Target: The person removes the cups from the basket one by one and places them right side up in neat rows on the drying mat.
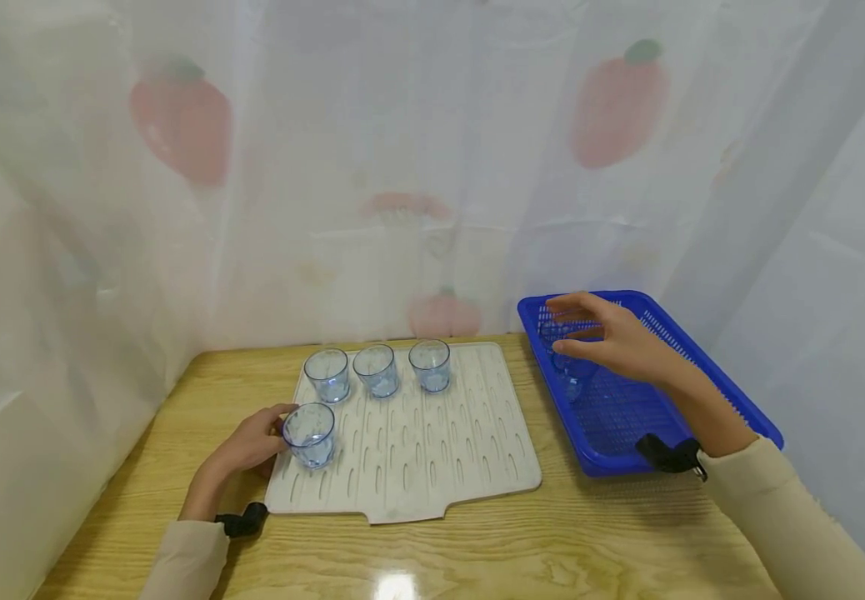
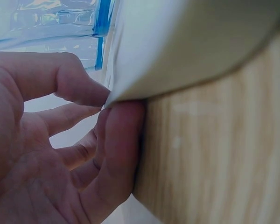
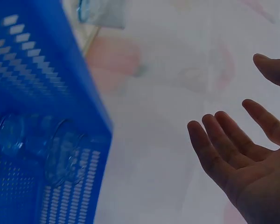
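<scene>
Left of centre in the frame, the white mat [image 1: 440, 467] bears four glasses [image 1: 376, 372]; the left hand [image 1: 251, 440] pinches its edge, where a tug could topple the lower-left glass [image 1: 309, 437]. At right, the right hand [image 1: 616, 337], grasping nothing, hovers over the blue basket [image 1: 590, 463].

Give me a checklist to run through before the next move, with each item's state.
1. Right grip free: ok, open and holding nothing.
2. Left grip free: not ok, it appears to pinch the left edge of the mat.
3. Mat flat under that pinch: cannot tell.
4. Four cups standing within the mat's edges: ok.
5. Every cup out of the basket: not ok, at least one cup is inside.
6. Exact count in the basket: cannot tell, the outlines overlap.
</scene>
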`<action>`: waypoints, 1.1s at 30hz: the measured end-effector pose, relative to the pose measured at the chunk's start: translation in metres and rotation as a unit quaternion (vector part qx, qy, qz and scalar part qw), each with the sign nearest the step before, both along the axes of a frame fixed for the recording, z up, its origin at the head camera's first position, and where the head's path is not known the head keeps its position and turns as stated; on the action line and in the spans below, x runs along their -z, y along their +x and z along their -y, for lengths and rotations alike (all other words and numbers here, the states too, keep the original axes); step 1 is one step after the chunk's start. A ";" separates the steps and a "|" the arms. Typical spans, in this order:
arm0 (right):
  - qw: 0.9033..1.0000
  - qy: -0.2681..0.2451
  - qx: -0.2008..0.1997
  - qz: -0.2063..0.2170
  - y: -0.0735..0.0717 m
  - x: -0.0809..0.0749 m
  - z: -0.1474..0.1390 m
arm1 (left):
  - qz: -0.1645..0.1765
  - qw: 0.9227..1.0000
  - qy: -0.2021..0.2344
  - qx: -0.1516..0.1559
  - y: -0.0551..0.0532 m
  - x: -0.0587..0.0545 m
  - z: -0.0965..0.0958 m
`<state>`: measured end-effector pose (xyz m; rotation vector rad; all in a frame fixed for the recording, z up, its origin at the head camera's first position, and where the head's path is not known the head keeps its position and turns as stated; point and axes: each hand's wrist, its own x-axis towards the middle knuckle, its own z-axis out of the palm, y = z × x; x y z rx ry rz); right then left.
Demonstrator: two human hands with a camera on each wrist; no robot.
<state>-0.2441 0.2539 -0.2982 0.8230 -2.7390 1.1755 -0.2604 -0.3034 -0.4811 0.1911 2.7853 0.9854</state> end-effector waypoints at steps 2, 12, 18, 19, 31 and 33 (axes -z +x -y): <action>1.000 0.008 -0.004 0.019 -0.010 0.000 -0.005 | 0.001 1.000 0.000 -0.001 0.000 0.001 0.000; 0.991 0.115 0.017 0.062 -0.050 0.019 -0.028 | 0.005 1.000 0.012 -0.002 0.001 0.001 0.000; 0.983 0.169 0.011 0.075 -0.065 0.033 -0.041 | 0.008 1.000 0.020 -0.003 0.002 0.000 0.000; 0.981 0.172 0.005 0.086 -0.067 0.035 -0.043 | 0.009 1.000 0.021 -0.003 0.003 0.000 0.000; 0.963 0.201 -0.033 0.176 -0.081 0.055 -0.041 | 0.011 1.000 0.020 -0.006 0.002 0.000 -0.001; 0.961 0.203 -0.038 0.185 -0.081 0.059 -0.041 | 0.009 1.000 0.018 -0.005 0.002 0.000 -0.002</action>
